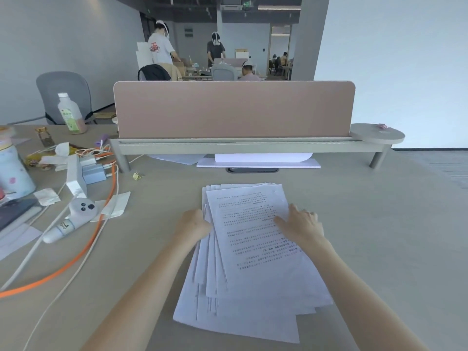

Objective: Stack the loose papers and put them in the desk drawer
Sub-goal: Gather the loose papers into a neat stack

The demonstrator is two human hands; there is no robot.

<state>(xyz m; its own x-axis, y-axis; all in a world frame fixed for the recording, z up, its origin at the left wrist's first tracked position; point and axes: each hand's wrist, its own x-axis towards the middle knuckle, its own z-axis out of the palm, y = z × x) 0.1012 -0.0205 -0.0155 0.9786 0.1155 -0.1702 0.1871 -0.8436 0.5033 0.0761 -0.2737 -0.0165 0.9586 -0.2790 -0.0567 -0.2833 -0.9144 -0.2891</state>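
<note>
A loose, fanned pile of printed white papers (249, 262) lies on the beige desk (367, 224) in front of me, its sheets offset from one another. My left hand (193, 224) presses against the pile's left edge with its fingers curled around the sheets. My right hand (302, 224) rests flat on the top sheet near its right edge, fingers spread. No drawer is in view.
A pink divider (234, 110) on a raised shelf (248, 145) crosses the desk's far side, with more paper (258, 159) under it. At the left lie an orange cable (76, 257), chargers (92, 171), a white controller (73, 219), a bottle (71, 114) and scraps. People stand far behind.
</note>
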